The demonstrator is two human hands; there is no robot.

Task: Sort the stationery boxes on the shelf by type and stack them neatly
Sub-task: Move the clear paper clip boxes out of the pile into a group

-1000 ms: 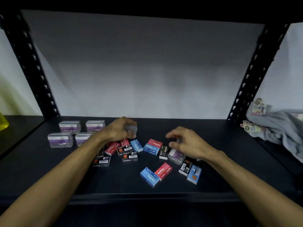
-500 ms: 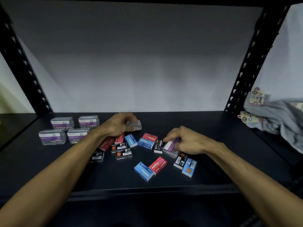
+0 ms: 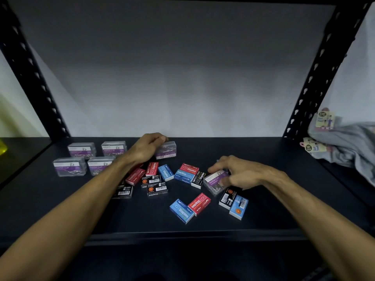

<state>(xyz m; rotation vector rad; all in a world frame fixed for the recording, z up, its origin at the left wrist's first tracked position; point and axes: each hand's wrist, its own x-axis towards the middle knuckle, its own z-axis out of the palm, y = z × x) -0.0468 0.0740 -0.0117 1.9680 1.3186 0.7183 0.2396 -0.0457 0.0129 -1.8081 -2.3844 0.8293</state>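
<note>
My left hand (image 3: pixel 149 148) grips a clear paper clip box with a purple label (image 3: pixel 167 150), held just above the dark shelf (image 3: pixel 263 220) behind the pile. Closed around a second clear paper clip box (image 3: pixel 215 180), my right hand (image 3: pixel 242 174) tilts it up at the right of the pile. Several small red, blue and black staples boxes lie scattered between my hands, among them a blue one (image 3: pixel 182 210) and a red one (image 3: pixel 199 203) near the front. Several clear paper clip boxes (image 3: pixel 70 166) stand grouped in two rows at the left.
Black perforated uprights (image 3: pixel 316 78) frame the shelf on both sides. A grey towel with paper tags (image 3: pixel 345 142) lies on the neighbouring shelf at the right. Something yellow (image 3: pixel 2 147) shows at the far left edge.
My left hand has carried its clear box slightly back and to the right. My right hand has closed on the purple-labelled box and tipped it up out of the pile.
</note>
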